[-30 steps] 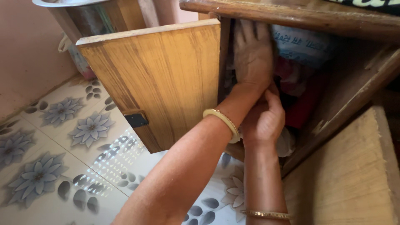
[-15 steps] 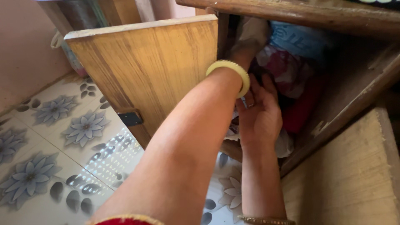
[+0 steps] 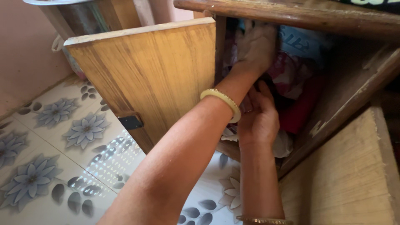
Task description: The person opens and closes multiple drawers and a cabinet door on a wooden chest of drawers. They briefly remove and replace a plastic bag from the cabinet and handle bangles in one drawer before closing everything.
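My left hand point(image 3: 257, 49) reaches high into an open wooden cupboard point(image 3: 333, 104), its palm flat against a pile of folded clothes point(image 3: 293, 71) in blue, pink and red. A yellow bangle point(image 3: 223, 102) circles that wrist. My right hand point(image 3: 259, 121) is lower in the same opening, back towards me. Its fingers are spread against the bottom of the pile, and the fingertips are partly hidden behind my left wrist. A white cloth point(image 3: 283, 146) hangs out at the cupboard's lower edge.
The cupboard door point(image 3: 154, 79) stands swung open to the left, with a dark catch point(image 3: 130, 122) on its lower edge. Below lies a floral tiled floor point(image 3: 58, 137). A second wooden panel point(image 3: 350, 175) is at the right, and a metal vessel point(image 3: 75, 10) at the top left.
My left hand pushed deeper and higher into the cupboard, then eased back slightly. My right hand stayed at the bottom of the clothes pile.
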